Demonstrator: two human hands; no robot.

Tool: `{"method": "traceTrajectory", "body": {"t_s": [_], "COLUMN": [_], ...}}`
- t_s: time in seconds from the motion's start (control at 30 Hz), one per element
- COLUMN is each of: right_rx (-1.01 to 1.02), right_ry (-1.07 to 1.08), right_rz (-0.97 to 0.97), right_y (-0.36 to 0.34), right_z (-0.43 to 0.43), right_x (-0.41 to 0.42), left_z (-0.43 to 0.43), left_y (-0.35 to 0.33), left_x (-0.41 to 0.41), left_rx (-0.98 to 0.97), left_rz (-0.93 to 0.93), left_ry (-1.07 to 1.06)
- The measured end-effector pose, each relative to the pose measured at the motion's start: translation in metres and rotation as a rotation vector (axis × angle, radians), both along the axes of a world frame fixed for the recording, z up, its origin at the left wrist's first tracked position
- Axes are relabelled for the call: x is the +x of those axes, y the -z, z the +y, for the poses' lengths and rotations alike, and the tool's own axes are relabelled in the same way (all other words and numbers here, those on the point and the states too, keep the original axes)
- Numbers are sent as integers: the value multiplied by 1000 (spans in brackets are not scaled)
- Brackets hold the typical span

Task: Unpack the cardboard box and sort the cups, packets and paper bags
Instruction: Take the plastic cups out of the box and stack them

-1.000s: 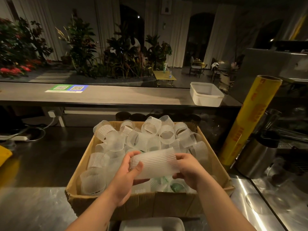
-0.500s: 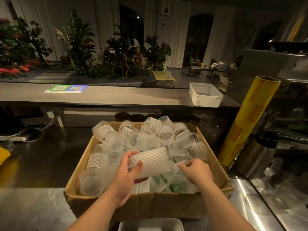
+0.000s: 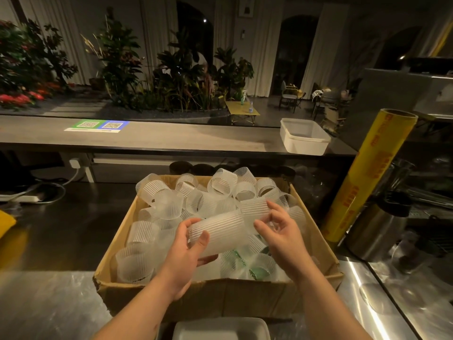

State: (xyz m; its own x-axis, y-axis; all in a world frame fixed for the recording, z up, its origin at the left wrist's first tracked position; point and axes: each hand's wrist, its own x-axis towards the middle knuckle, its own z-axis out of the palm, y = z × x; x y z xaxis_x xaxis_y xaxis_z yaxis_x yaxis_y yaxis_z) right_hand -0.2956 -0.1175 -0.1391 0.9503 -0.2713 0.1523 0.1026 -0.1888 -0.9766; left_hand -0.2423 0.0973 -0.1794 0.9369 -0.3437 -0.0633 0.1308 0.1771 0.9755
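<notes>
Right hand [image 3: 282,231], off the ribbed cup [image 3: 218,235] the left hand [image 3: 186,251] grips, now pinches a 2nd cup [image 3: 253,208] against it over the cardboard box [image 3: 213,298], prob. nesting them.

A single wide-angle view, taken from the person's head, faces forward and tilts down. Both forearms enter from the bottom edge, so the left hand [image 3: 188,244] and right hand [image 3: 282,231], and the ribbed cups [image 3: 220,231] they hold, sit close under the lens at mid-frame. The cardboard box [image 3: 220,298] fills the lower centre, seen from above its near wall, with the steel desk [image 3: 49,303] spreading to both sides. The upper third takes in the far room, where the plants [image 3: 181,77] appear small. Straight lines bow towards the frame's edges.
</notes>
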Motion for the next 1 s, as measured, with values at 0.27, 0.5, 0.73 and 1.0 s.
{"method": "traceTrajectory", "body": {"t_s": [0.27,0.5,0.73,1.0], "right_rx": [-44,39,-791,-521], "right_ry": [-168,-110,-134,109], "right_rz": [91,115,745,498], "right_y": [15,19,42,30], "right_z": [-4,-10,0,-12], "right_x": [1,4,9,2], "left_z": [-1,0,0,1], "left_y": [2,1,-1,-2], "left_x": [0,-1,-2,-4], "left_rx": [21,10,-18,-20], "left_rz": [-11,1,0,5], "left_ry": [-13,-7,-25,-21]}}
